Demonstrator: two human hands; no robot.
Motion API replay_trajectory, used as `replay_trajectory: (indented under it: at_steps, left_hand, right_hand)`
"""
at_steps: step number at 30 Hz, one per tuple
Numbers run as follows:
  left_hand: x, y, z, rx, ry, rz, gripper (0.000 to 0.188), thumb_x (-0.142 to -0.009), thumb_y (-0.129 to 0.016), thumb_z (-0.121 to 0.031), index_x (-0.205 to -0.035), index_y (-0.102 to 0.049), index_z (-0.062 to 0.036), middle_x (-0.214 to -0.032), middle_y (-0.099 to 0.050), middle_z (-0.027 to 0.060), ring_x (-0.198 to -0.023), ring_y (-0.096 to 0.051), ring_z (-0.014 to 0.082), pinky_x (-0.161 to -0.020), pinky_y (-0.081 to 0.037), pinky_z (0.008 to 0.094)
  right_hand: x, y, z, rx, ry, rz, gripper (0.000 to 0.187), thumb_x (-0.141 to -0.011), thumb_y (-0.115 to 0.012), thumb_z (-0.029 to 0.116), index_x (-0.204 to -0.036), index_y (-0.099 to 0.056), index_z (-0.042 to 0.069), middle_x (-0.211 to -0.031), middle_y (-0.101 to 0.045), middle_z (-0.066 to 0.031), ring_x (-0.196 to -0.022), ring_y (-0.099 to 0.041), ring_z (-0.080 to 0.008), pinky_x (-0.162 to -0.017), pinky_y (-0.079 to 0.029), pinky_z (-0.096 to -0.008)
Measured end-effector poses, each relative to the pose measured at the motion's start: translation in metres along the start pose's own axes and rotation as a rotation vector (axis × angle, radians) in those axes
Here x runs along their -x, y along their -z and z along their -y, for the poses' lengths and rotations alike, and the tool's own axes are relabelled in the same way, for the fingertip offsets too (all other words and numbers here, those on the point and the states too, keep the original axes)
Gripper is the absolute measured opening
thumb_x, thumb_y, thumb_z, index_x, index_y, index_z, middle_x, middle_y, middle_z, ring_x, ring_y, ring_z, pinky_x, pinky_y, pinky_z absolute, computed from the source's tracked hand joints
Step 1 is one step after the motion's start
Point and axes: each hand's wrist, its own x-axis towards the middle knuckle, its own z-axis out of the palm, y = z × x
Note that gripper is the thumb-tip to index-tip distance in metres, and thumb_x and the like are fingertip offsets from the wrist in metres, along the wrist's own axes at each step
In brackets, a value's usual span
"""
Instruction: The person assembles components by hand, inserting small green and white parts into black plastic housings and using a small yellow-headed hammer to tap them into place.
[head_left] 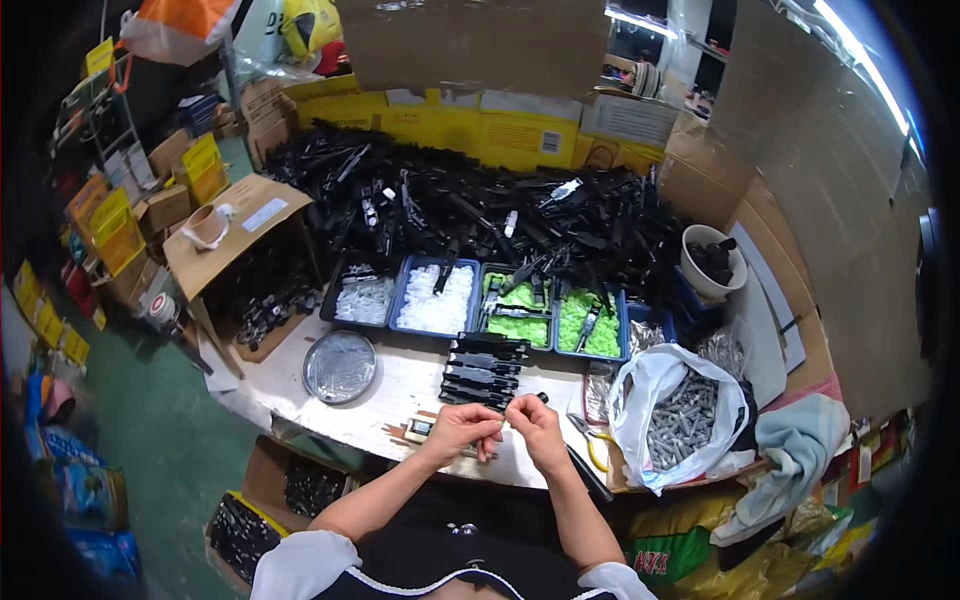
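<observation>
My left hand [468,431] and my right hand [537,430] meet above the front edge of the white table [400,375]. Both have thumb and fingers pinched close together; whatever small piece lies between them is too tiny to name. Just beyond my fingers, a stack of black plastic parts [482,370] lies in neat rows. A small pale device [420,428] rests beside my left hand, partly covered by it. Farther back stand blue trays: one of white pieces [436,300], two of green pieces [518,328] [588,322], with black parts on top.
A large heap of black parts [450,200] fills the back. To the left sit a round metal dish [340,367] and a cardboard shelf [240,215]. On the right are yellow-handled pliers [597,452], a white bag of grey pieces [685,420], a bucket [712,275] and a cloth [795,450].
</observation>
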Motion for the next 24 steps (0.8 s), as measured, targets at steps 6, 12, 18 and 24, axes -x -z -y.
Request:
replay_trajectory:
  at_steps: [6,12,18,24]
  left_hand:
    - [0.001,0.004,-0.003,-0.008,-0.018,-0.016,0.011,-0.082,-0.058,-0.003,-0.09,-0.059,0.0035,-0.073,-0.062,0.0126,-0.057,-0.06,0.0141,-0.045,-0.05,0.024]
    - [0.003,-0.001,-0.008,-0.062,-0.038,-0.096,0.009,-0.081,-0.058,-0.002,-0.088,-0.058,0.0036,-0.071,-0.061,0.0143,-0.054,-0.059,0.0155,-0.044,-0.05,0.0261]
    - [0.003,-0.004,0.0,-0.059,-0.096,-0.148,0.006,-0.079,-0.057,0.001,-0.085,-0.058,0.0033,-0.067,-0.061,0.0141,-0.049,-0.058,0.0157,-0.041,-0.049,0.0254]
    - [0.0,-0.002,0.0,-0.104,-0.165,-0.15,0.008,-0.081,-0.058,-0.003,-0.085,-0.058,0.0041,-0.067,-0.06,0.0119,-0.051,-0.058,0.0141,-0.043,-0.049,0.0233]
  right_hand:
    - [-0.007,-0.01,0.007,-0.13,-0.013,-0.02,0.005,-0.085,-0.054,0.008,-0.082,-0.053,0.003,-0.074,-0.05,0.0032,-0.07,-0.045,-0.0048,-0.065,-0.037,-0.0192]
    - [-0.011,-0.012,0.005,-0.02,0.021,-0.018,0.007,-0.085,-0.052,0.01,-0.081,-0.052,0.004,-0.075,-0.05,0.0026,-0.072,-0.046,-0.0063,-0.067,-0.039,-0.021]
    - [-0.009,-0.011,0.001,-0.055,-0.058,0.013,0.008,-0.086,-0.052,0.012,-0.082,-0.051,0.005,-0.075,-0.048,0.0039,-0.071,-0.044,-0.0045,-0.066,-0.038,-0.0203]
    - [-0.011,-0.013,0.001,-0.153,-0.113,0.059,0.009,-0.082,-0.054,0.01,-0.078,-0.051,0.003,-0.07,-0.051,0.0022,-0.066,-0.045,-0.0051,-0.059,-0.039,-0.0209]
